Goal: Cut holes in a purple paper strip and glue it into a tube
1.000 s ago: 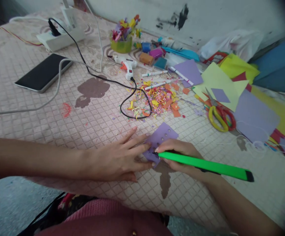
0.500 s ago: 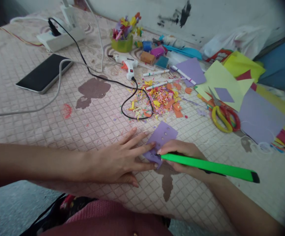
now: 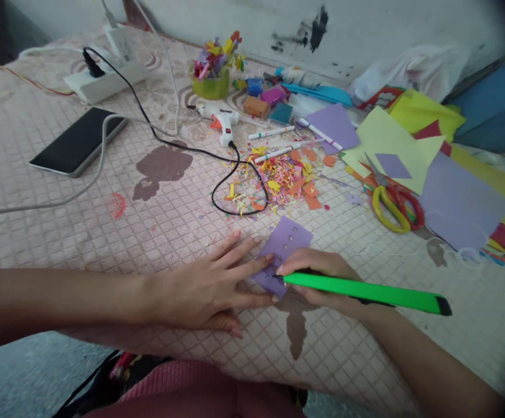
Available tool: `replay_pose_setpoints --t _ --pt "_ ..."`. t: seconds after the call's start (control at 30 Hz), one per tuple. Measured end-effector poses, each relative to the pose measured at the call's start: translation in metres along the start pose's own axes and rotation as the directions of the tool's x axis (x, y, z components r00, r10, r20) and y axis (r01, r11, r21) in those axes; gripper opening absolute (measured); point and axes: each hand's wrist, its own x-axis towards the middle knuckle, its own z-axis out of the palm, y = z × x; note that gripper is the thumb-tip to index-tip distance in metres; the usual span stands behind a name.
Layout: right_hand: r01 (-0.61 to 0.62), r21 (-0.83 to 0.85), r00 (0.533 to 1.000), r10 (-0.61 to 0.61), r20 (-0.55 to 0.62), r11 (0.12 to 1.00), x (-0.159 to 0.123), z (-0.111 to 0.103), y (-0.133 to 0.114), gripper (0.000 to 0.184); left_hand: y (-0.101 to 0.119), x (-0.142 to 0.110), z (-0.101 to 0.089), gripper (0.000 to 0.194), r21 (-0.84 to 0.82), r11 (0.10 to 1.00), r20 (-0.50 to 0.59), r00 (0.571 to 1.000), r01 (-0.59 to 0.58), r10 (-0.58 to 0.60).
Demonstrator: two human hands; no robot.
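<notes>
A small purple paper piece point(image 3: 287, 239) with several punched holes lies on the pink quilted cover near the front edge. My left hand point(image 3: 204, 284) lies flat with fingers spread, its fingertips pressing the paper's left side. My right hand point(image 3: 322, 278) grips a bright green utility knife point(image 3: 365, 290), whose tip touches the paper's lower edge between the two hands. The knife's black end points to the right.
A heap of coloured paper scraps point(image 3: 278, 180) and a black cable loop point(image 3: 230, 191) lie just beyond the paper. Scissors point(image 3: 391, 200) and coloured sheets point(image 3: 452, 191) are at the right. A glue gun point(image 3: 224, 122), markers, a phone point(image 3: 78, 139) and a power strip point(image 3: 104, 81) sit farther back.
Both hands keep their hold on the paper and the knife; only the view has shifted slightly.
</notes>
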Motion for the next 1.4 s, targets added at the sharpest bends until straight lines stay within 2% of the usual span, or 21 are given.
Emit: replay_pose_setpoints --t 0.27,0.43,0.8,0.97,1.23,1.4 --pt "0.04 -0.012 0.999 -0.04 -0.014 0.999 -0.0007 0.0008 0.0027 0.015 -0.0008 -0.0011 0.0019 0.06 -0.006 1.0 0.023 1.0 0.0 0.0" --pt "0.048 -0.026 0.999 -0.048 -0.011 0.999 -0.0002 -0.0001 0.0035 0.019 0.0004 -0.0019 0.0022 0.061 -0.015 1.0 0.022 1.0 0.011 -0.011" --pt "0.035 -0.033 0.999 -0.036 -0.013 0.999 0.0001 -0.0005 0.0006 0.017 -0.001 -0.0001 0.0051 0.06 0.0 1.0 -0.018 1.0 -0.003 0.003" --pt "0.045 -0.03 0.999 -0.045 0.007 0.999 -0.0007 -0.0018 0.0021 0.017 -0.0002 -0.0004 0.0028 0.06 0.01 1.0 -0.001 1.0 -0.002 0.002" --pt "0.024 -0.069 0.999 -0.026 -0.034 0.997 -0.0009 0.0002 0.0014 0.018 0.0015 -0.0005 0.0029 0.06 0.004 1.0 -0.005 1.0 0.017 -0.017" --pt "0.03 -0.024 0.999 -0.031 -0.01 0.999 0.0002 0.0001 0.0005 0.018 0.0029 0.001 0.0043 0.06 -0.007 1.0 0.005 1.0 0.007 -0.007"
